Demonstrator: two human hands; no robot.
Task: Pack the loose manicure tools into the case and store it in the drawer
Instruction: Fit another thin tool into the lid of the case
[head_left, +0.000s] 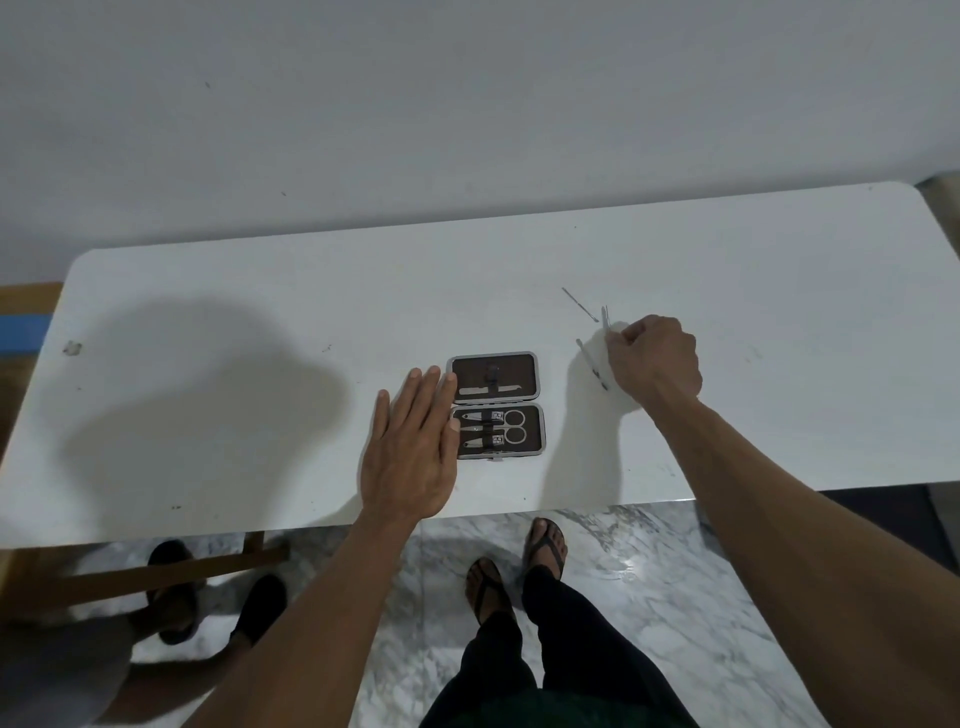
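A small brown manicure case (496, 405) with a grey rim lies open on the white table (208, 415). Its far half holds a nail file; its near half holds scissors and two clippers. My left hand (413, 449) rests flat on the table, fingers against the case's left edge. To the right, my right hand (657, 358) pinches a pair of steel tweezers (605, 317), which stick up from the fingertips. A thin metal pick (579, 304) lies loose just beyond it. Another slim tool (591, 364) lies left of that hand.
The table's near edge (467, 517) runs just behind my left wrist. Below it I see marble floor, my sandalled feet (543, 545), another person's dark shoes (171, 587) at the left and a wooden table leg. A grey wall stands behind the table. No drawer is in view.
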